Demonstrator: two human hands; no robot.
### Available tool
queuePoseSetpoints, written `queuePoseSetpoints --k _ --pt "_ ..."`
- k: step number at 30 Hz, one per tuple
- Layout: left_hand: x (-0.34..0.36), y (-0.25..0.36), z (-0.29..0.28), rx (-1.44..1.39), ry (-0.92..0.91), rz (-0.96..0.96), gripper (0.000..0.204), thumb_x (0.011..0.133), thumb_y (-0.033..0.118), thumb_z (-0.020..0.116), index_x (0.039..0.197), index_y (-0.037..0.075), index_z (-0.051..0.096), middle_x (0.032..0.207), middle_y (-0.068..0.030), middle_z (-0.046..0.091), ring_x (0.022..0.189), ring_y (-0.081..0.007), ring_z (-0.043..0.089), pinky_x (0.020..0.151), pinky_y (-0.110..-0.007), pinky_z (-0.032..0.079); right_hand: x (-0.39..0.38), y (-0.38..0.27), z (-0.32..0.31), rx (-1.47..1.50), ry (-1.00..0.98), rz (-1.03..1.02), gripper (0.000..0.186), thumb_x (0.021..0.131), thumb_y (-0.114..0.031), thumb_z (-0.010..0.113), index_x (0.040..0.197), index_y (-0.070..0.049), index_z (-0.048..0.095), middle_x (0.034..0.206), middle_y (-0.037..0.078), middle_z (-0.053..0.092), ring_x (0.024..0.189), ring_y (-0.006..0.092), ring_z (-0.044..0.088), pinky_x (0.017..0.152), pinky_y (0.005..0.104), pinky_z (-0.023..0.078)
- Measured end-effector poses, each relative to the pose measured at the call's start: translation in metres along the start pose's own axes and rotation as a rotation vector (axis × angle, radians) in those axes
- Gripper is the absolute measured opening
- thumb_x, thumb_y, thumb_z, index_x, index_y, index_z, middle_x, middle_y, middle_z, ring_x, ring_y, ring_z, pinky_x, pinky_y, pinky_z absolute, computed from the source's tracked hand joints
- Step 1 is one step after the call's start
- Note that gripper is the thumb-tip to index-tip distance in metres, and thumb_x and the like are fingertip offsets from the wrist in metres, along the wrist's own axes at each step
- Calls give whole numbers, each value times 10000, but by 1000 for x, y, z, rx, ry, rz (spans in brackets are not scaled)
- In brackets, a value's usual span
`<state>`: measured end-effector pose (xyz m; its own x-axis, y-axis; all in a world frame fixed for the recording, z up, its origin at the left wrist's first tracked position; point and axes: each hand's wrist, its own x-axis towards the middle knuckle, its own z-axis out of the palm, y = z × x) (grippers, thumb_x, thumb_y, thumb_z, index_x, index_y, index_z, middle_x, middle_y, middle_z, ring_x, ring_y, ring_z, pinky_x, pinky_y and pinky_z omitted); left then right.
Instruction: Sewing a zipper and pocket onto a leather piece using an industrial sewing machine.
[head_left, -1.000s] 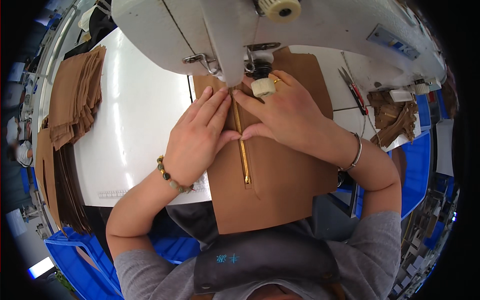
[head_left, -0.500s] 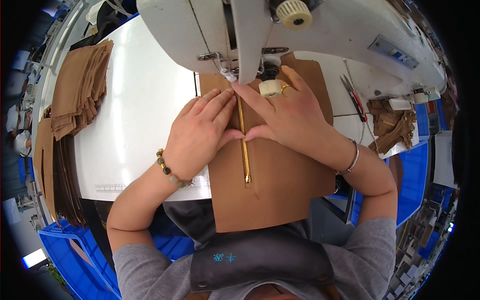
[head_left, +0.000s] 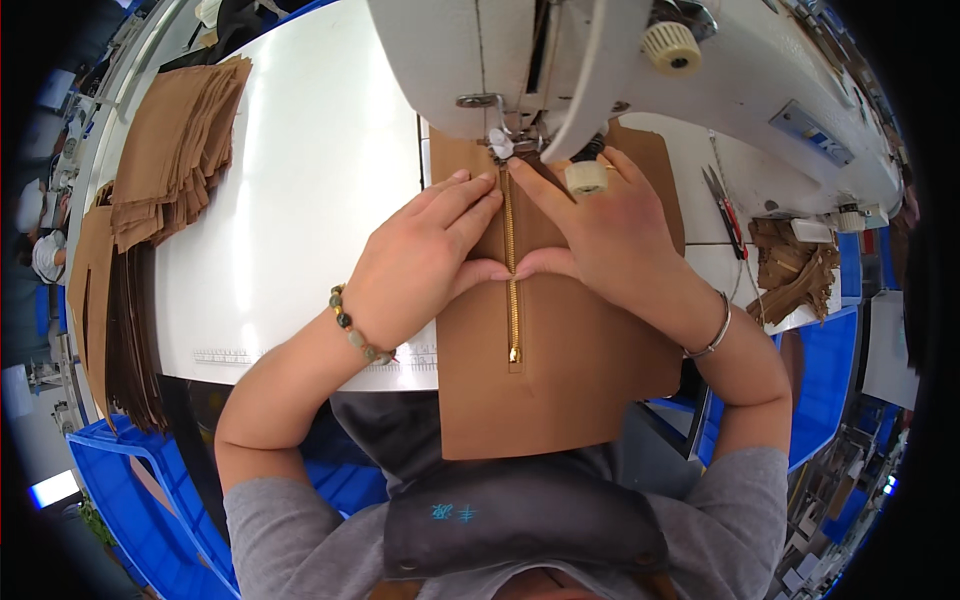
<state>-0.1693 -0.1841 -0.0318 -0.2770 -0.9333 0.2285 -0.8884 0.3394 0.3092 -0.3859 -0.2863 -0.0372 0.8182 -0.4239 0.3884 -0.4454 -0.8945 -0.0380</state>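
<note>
A brown panel (head_left: 570, 400), which looks like fabric or leather, lies under the head of a white sewing machine (head_left: 690, 110). A gold-toothed zipper (head_left: 513, 310) runs down its middle, its pull at the near end. Flat on the panel left of the zipper rests my left hand (head_left: 430, 235), fingers stretched toward the presser foot (head_left: 503, 150). My right hand (head_left: 620, 220) lies on the right side, index fingertip close to the foot and other fingers partly behind a cream knob (head_left: 586, 178). Both thumbs meet over the zipper. The needle itself cannot be made out.
Stacked brown pieces (head_left: 175, 150) lie at the table's far left, with more brown panels (head_left: 125, 330) hanging over its left edge. Red-handled scissors (head_left: 727, 210) and brown scraps (head_left: 795, 265) are on the right. Blue bins (head_left: 150, 480) stand below.
The whole view has shifted, so the machine, panel and hands appear farther right. Both hands stay spread on the panel with thumbs together, in nearly the same places beside the zipper.
</note>
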Motion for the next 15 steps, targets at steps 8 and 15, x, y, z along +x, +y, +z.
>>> queuePoseSetpoints --k 8,15 --pt "2 -1 1 51 0 32 717 799 408 784 1382 25 614 1420 -118 611 1320 -314 578 1090 -392 493 2 0 0 27 19 -8 693 645 -579 826 1164 -130 728 1132 61 680 1068 264 650 1085 506 444" --pt "3 -1 2 71 12 25 723 808 408 781 1393 23 603 1423 -117 610 1329 -314 571 1102 -395 479 2 3 -4 -13 -59 -7 802 706 -620 752 1329 -127 647 1208 94 667 1135 290 635 1111 508 419"
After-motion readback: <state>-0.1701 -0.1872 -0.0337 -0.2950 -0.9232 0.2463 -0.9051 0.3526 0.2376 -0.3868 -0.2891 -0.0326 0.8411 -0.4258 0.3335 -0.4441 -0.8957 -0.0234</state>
